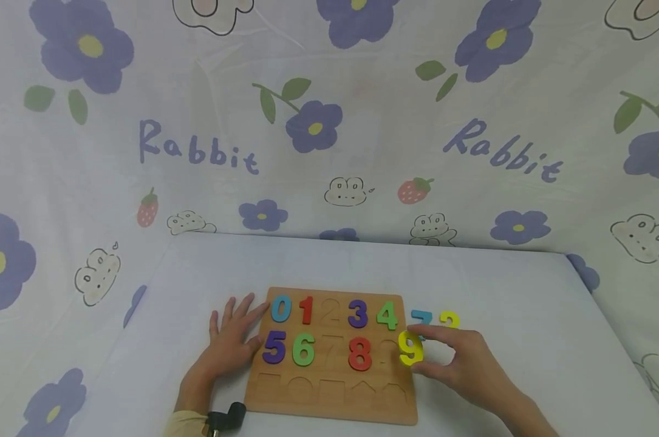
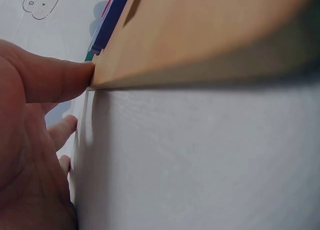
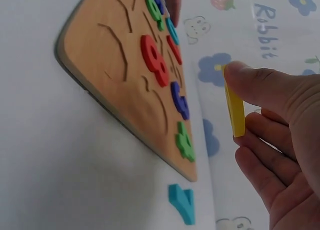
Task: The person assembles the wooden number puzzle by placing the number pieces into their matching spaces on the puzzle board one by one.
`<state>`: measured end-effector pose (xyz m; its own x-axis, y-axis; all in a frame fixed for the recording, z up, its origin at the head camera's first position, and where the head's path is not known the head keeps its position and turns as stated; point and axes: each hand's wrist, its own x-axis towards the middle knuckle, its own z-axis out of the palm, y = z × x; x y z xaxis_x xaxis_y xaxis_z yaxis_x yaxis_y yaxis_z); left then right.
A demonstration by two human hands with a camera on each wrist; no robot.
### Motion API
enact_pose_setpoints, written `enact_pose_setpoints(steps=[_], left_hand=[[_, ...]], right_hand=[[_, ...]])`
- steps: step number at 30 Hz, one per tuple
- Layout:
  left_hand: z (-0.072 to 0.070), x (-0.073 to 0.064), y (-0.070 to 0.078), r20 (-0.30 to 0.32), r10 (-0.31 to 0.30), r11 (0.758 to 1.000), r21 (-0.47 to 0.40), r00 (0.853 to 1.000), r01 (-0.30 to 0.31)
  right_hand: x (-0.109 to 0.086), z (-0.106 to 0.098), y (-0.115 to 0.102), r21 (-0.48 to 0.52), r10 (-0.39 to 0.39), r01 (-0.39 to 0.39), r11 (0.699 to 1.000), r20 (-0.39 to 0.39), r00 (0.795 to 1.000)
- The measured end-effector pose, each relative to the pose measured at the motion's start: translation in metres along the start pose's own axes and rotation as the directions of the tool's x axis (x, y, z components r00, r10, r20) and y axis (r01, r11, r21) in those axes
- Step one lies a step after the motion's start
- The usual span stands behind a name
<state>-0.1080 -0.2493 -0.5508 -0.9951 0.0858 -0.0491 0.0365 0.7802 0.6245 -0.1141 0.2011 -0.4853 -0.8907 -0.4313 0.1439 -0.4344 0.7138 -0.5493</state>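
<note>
A wooden number puzzle board [image 1: 329, 388] lies on the white table, with coloured numbers 0, 1, 3, 4, 5, 6 and 8 set on it. Between thumb and fingertips my right hand [image 1: 471, 364] pinches a yellow number 9 [image 1: 411, 348], overlapping the board's right edge in the head view; edge-on, the yellow piece [image 3: 236, 108] shows in the right wrist view. My left hand [image 1: 232, 337] rests at the board's left edge, fingers spread, and its thumb [image 2: 60, 80] touches the board's side. Bare recesses show at 2, 7 and 9, and along the bottom row of shapes.
Right of the board, a blue number 7 [image 1: 421, 318] and a yellow number 2 [image 1: 449, 319] lie on the white table [image 1: 209, 261], partly behind my right hand. A patterned cloth [image 1: 362, 79] with flowers and rabbits hangs behind the table.
</note>
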Motion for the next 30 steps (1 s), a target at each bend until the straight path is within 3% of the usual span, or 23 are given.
enact_pose_setpoints(steps=[4, 11, 30], left_hand=[[-0.003, -0.001, 0.003, 0.033, -0.028, 0.999, 0.017, 0.999, 0.028], [-0.003, -0.001, 0.004, 0.035, -0.026, 1.0, 0.009, 0.999, 0.026], [-0.002, -0.002, 0.002, 0.011, -0.011, 1.0, 0.012, 1.0, 0.011]], right_hand=[[0.005, 0.014, 0.001, 0.043, -0.015, 0.014, 0.999, 0.033, 0.999], [0.012, 0.03, 0.005, 0.074, -0.029, 0.022, 0.997, 0.096, 0.995], [0.02, 0.052, 0.007, 0.004, 0.032, -0.033, 0.999, 0.16, 0.987]])
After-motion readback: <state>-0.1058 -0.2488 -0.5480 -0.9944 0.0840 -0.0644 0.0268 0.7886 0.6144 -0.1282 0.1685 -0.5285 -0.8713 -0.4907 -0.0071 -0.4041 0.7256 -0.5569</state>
